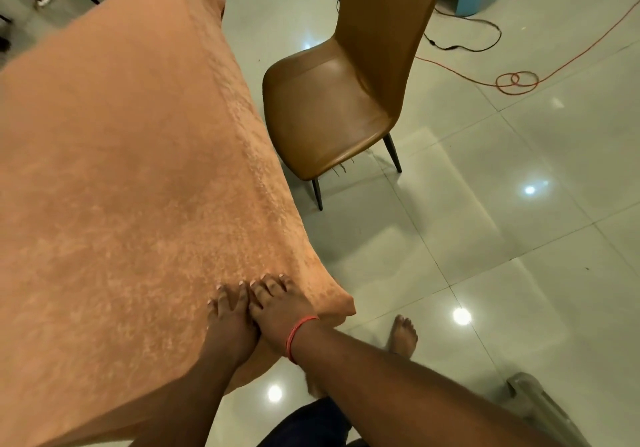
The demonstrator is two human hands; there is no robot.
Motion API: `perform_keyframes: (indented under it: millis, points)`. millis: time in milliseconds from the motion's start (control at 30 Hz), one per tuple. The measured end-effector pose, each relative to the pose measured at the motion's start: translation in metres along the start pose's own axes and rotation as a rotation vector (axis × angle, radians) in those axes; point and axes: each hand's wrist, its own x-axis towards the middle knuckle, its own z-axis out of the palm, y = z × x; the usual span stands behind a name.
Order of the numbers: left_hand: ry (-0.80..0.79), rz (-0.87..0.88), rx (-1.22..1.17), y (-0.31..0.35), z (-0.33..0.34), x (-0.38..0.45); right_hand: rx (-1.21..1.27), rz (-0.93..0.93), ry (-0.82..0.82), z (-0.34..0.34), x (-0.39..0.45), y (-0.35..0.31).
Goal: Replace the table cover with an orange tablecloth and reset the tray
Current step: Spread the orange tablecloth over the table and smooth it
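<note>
Head view: both hands flat on the cloth at the desk's near right corner.
Left hand (230, 311) and right hand (273, 299) lie side by side, fingers spread, pressing, gripping nothing. The orange cloth (131, 155) runs long-axis away from them; the corner overhang is just right of the right hand. No tray seen.

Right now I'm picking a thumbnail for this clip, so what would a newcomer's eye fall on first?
The orange tablecloth fills the left half, spread over the table. At its near right corner the left hand and right hand press flat side by side, a red band on the right wrist. Beyond the table's right edge stands an empty brown chair on glossy tiles.
</note>
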Motion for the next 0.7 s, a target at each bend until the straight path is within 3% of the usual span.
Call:
perform_keyframes:
  millis: [167, 333, 500, 633, 700]
  points:
    - [0.001, -0.016, -0.118, -0.013, 0.003, -0.015, -0.002, 0.000, 0.027, -0.003, 0.006, -0.015]
    - [-0.038, -0.021, -0.152, -0.050, 0.011, -0.042, -0.062, -0.042, -0.047, 0.000, 0.021, -0.038]
    - [0.035, -0.238, -0.176, -0.142, 0.030, -0.089, -0.137, -0.066, -0.066, 0.002, 0.065, -0.104]
    - [0.098, -0.316, -0.216, -0.229, 0.044, -0.120, -0.183, -0.023, -0.083, -0.001, 0.100, -0.164]
    - [0.140, -0.376, -0.295, -0.297, 0.060, -0.154, -0.247, -0.017, -0.080, 0.011, 0.124, -0.235]
